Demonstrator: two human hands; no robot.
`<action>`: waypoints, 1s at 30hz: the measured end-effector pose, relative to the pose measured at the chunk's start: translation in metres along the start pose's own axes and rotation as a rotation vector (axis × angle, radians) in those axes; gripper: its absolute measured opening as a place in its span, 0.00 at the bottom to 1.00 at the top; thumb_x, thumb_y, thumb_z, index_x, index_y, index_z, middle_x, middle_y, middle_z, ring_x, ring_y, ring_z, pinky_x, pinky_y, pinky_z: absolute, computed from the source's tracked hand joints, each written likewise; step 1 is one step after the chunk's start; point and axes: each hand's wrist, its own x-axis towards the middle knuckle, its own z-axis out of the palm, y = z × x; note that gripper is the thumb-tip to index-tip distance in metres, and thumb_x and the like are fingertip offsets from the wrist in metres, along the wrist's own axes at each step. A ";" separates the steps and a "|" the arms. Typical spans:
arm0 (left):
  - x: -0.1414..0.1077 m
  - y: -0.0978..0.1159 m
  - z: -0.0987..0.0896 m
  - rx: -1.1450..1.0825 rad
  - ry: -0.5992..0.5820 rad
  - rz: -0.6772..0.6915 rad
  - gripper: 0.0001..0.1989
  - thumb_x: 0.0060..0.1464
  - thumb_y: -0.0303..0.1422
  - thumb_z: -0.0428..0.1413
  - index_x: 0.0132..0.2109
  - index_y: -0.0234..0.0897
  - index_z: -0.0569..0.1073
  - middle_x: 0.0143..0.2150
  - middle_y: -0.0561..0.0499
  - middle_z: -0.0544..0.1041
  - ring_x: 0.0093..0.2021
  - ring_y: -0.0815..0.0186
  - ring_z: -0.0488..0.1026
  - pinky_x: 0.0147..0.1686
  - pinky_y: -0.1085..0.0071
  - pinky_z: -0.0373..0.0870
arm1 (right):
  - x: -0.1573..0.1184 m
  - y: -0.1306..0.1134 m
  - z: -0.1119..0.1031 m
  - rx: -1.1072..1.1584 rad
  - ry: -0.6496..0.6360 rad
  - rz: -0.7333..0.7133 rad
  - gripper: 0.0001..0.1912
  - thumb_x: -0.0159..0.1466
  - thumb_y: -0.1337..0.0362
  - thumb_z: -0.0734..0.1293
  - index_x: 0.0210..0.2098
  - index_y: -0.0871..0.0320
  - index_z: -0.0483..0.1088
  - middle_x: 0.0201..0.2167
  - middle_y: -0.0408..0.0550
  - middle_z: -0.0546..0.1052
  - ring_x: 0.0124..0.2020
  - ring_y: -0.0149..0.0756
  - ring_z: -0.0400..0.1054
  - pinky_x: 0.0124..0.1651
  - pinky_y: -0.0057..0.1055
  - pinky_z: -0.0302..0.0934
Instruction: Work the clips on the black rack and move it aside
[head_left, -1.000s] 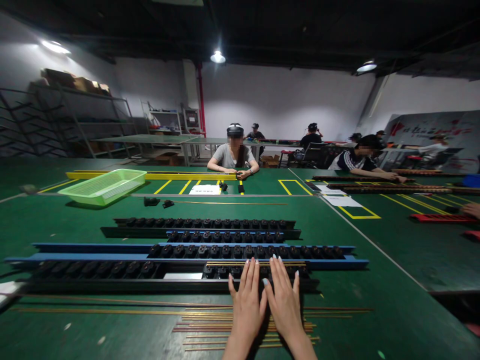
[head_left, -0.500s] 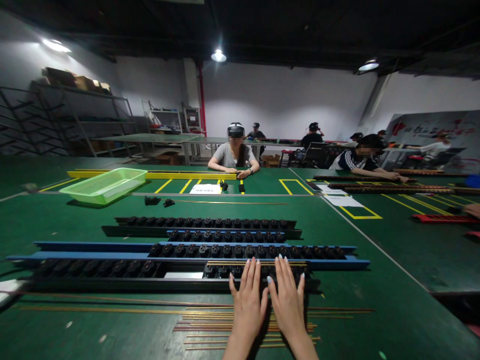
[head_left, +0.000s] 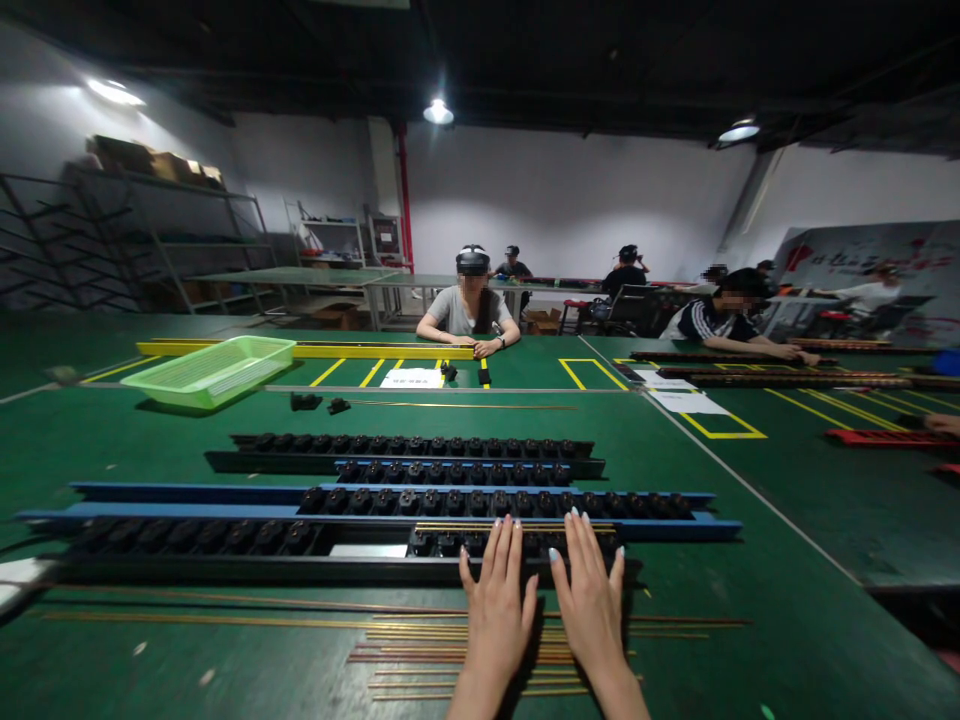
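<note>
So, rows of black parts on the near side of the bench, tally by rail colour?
Black rails: 2 (back row; front row, counted as one despite its gap)
Blue rails: 2 (short row; long row)
Total: 4

This looks like an assembly workshop: channels packed with black parts lie toward the near edge of a green worktable marked with yellow lines, a co-worker sits at its far edge, and metal shelving stands beyond its far left corner.
</note>
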 end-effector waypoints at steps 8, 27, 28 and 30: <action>-0.001 0.000 -0.002 0.003 -0.013 -0.007 0.29 0.60 0.31 0.44 0.67 0.41 0.48 0.66 0.47 0.61 0.67 0.64 0.52 0.65 0.52 0.39 | 0.003 0.008 -0.003 -0.024 0.032 0.111 0.36 0.68 0.49 0.38 0.66 0.62 0.49 0.66 0.54 0.55 0.68 0.39 0.45 0.66 0.55 0.29; 0.000 0.002 -0.004 -0.016 -0.038 -0.021 0.30 0.61 0.31 0.44 0.68 0.41 0.46 0.66 0.48 0.60 0.66 0.64 0.53 0.65 0.51 0.40 | 0.004 0.018 0.003 -0.018 0.075 0.183 0.37 0.67 0.48 0.38 0.66 0.65 0.48 0.66 0.57 0.55 0.68 0.42 0.43 0.65 0.56 0.30; 0.000 0.002 -0.004 -0.014 -0.036 -0.021 0.30 0.60 0.31 0.45 0.68 0.42 0.46 0.66 0.47 0.61 0.66 0.63 0.54 0.65 0.51 0.42 | 0.004 0.018 0.003 -0.019 0.074 0.183 0.37 0.67 0.48 0.38 0.66 0.65 0.47 0.66 0.57 0.55 0.68 0.42 0.43 0.65 0.56 0.31; -0.001 0.002 -0.004 -0.011 -0.035 -0.019 0.31 0.60 0.32 0.46 0.68 0.42 0.46 0.66 0.46 0.61 0.66 0.61 0.54 0.64 0.51 0.45 | 0.004 0.018 0.003 -0.018 0.074 0.187 0.37 0.67 0.48 0.38 0.66 0.64 0.47 0.66 0.57 0.55 0.68 0.42 0.43 0.65 0.57 0.31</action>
